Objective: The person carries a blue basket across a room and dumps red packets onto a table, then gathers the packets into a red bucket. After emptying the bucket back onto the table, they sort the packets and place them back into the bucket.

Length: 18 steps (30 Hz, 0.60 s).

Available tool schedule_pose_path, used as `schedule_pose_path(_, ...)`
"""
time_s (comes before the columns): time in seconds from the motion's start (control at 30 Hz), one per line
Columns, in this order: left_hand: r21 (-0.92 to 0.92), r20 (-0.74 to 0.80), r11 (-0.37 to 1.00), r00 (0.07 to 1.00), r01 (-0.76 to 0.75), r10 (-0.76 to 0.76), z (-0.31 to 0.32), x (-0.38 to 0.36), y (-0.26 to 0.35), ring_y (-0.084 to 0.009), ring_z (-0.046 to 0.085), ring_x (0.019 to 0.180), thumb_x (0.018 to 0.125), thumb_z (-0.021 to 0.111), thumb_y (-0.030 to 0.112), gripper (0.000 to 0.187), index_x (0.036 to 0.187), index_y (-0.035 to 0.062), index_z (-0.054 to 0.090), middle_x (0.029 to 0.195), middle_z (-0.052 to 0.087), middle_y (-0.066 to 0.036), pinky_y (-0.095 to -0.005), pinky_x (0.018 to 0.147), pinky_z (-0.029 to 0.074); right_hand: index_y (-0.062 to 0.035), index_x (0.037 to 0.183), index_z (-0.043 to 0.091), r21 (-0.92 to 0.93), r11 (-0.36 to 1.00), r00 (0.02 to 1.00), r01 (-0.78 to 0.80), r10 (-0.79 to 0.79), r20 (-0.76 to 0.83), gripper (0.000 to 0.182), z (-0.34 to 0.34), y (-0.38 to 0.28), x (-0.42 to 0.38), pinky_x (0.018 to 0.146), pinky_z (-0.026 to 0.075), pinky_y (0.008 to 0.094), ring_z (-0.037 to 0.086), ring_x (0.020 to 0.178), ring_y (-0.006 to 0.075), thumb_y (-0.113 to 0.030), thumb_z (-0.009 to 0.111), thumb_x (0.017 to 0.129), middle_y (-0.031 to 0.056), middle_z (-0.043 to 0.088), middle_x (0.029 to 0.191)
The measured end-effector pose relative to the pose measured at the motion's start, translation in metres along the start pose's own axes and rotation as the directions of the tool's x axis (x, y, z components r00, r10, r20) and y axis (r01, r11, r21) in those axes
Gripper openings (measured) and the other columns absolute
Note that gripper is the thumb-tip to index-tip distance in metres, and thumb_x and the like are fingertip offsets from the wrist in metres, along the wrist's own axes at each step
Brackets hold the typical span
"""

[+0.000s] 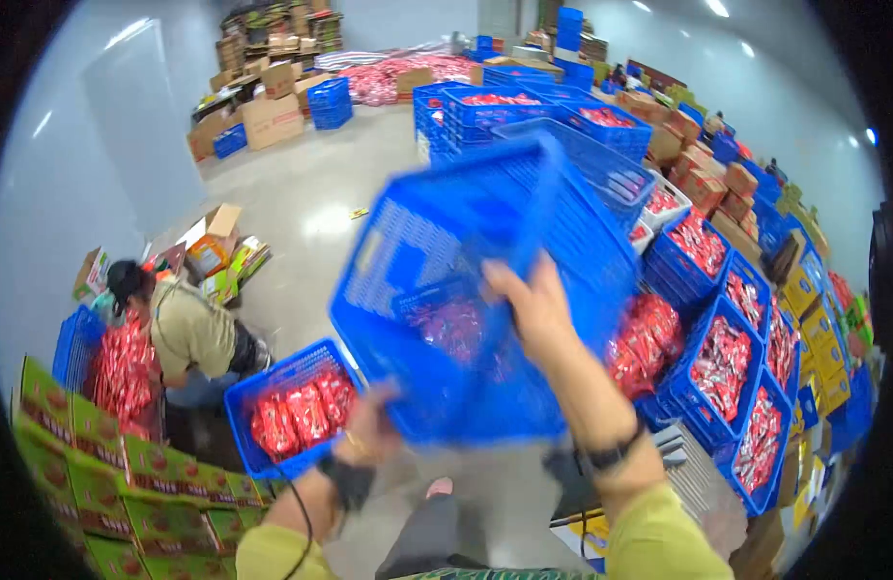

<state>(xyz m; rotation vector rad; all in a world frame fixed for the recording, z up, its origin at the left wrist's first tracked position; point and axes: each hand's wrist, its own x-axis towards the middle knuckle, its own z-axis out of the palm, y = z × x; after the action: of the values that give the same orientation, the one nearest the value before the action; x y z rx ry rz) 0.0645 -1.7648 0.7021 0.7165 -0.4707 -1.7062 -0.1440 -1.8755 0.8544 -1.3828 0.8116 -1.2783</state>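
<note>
A large blue plastic crate (601,242), blurred by motion, is tilted up in front of me with its open side partly facing me. My right hand (533,309) is closed on its near edge, thumb and fingers around the rim. My left hand (367,425), smeared by motion, grips the crate's lower left edge. Reddish packets show through the crate's slotted wall. Just left of my left hand stands a smaller blue crate (236,406) with red packets (306,411) in it. Both wrists carry dark bands.
Blue crates (703,387) full of red packets line my right. Beside them rise stacked cartons (833,358). Green boxes (166,483) fill the lower left. A person (195,324) crouches by a heap of red packets (126,372). More crates (329,103) and cartons stand farther back.
</note>
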Motion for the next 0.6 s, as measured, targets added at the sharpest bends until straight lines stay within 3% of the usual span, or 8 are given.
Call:
schedule_pose_path(0.1,-0.137,0.096,0.901,0.9,-0.411,0.425,-0.074,0.171,0.099,-0.0243,0.058,0.105,0.095,0.048,0.04,0.046,0.127,0.0065,0.05,0.125,0.058,-0.01,-0.0412,0.093,0.048,0.0072,0.115,0.054,-0.539,0.829,0.981,0.15,-0.193,-0.022,0.059,0.001,0.046,0.128,0.087,0.047,0.04,0.059,0.096,0.0341,-0.037,0.069,0.079,0.0244,0.061,0.104)
schedule_pose_path(0.2,0.222,-0.507,0.927,0.777,-0.302,0.374,-0.091,0.256,0.131,-0.0231,0.054,0.109,0.093,0.048,0.043,0.046,0.124,0.0089,0.046,0.132,0.043,-0.007,-0.0372,0.087,0.05,-0.0014,0.103,0.061,-0.626,0.724,0.95,0.289,-0.299,0.093,0.036,-0.021,0.061,0.116,0.079,0.048,0.0429,0.061,0.091,0.0331,-0.029,0.066,0.08,0.02,0.062,0.093)
schedule_pose_path(0.27,-0.066,-0.365,0.986,0.924,-0.151,0.117,-0.14,0.308,0.085,-0.0224,0.058,0.1,0.096,0.041,0.033,0.03,0.113,0.0096,0.05,0.106,0.056,-0.006,-0.0335,0.083,0.051,-0.0033,0.098,0.06,-0.598,0.787,0.989,0.149,-0.125,0.082,0.021,-0.045,0.102,0.052,0.07,0.048,0.0361,0.058,0.073,0.021,-0.02,0.061,0.087,0.0144,0.06,0.081)
schedule_pose_path(0.3,0.498,0.032,0.862,0.995,-0.096,0.093,-0.183,0.326,0.036,-0.0228,0.059,0.095,0.094,0.043,0.022,0.02,0.105,0.0089,0.054,0.098,0.06,-0.007,-0.0348,0.08,0.052,-0.0041,0.097,0.061,-0.582,0.807,0.988,-0.1,0.15,0.039,0.018,-0.058,0.112,0.002,0.07,0.048,0.0362,0.058,0.074,0.0198,-0.02,0.06,0.088,0.0139,0.06,0.082)
schedule_pose_path(0.37,0.729,0.485,0.324,0.789,-0.603,0.376,-0.244,0.328,-0.104,-0.0261,0.062,0.084,0.083,0.05,0.017,0.016,0.09,0.008,0.061,0.103,0.063,-0.012,-0.0426,0.07,0.052,-0.0068,0.099,0.06,-0.526,0.85,0.999,-0.042,0.035,-0.023,0.019,-0.11,0.211,-0.118,0.074,0.049,0.038,0.06,0.079,0.0251,-0.023,0.059,0.089,0.0119,0.063,0.087)
schedule_pose_path(0.4,0.756,0.289,0.634,0.952,-0.164,-0.099,-0.214,0.287,-0.128,-0.0253,0.06,0.078,0.084,0.05,0.017,0.015,0.088,0.0082,0.062,0.097,0.063,-0.011,-0.0397,0.068,0.051,-0.0079,0.106,0.06,-0.736,0.639,0.962,-0.221,0.021,-0.271,0.028,-0.138,0.289,-0.219,0.08,0.049,0.0419,0.062,0.089,0.0303,-0.029,0.059,0.087,0.0138,0.065,0.096)
schedule_pose_path(0.47,0.779,0.12,0.545,0.78,0.309,-0.614,-0.195,0.221,-0.202,-0.0235,0.057,0.068,0.086,0.052,0.017,0.014,0.085,0.0085,0.062,0.084,0.063,-0.008,-0.0338,0.065,0.05,-0.01,0.112,0.063,-0.632,-0.083,0.465,-0.77,0.606,-0.645,0.036,-0.152,0.291,-0.391,0.085,0.049,0.0427,0.061,0.1,0.0322,-0.032,0.051,0.086,0.016,0.064,0.106)
schedule_pose_path(0.6,0.63,-0.376,0.083,0.396,0.772,-0.838,-0.139,0.088,-0.31,-0.0224,0.06,0.07,0.089,0.054,0.017,0.01,0.088,0.009,0.059,0.085,0.065,-0.007,-0.0343,0.067,0.05,-0.017,0.077,0.072,-0.511,-0.261,0.2,-0.819,0.704,-0.681,0.017,-0.136,0.229,-0.732,0.072,0.054,0.0393,0.067,0.086,0.0255,-0.024,0.056,0.076,0.0081,0.07,0.087)
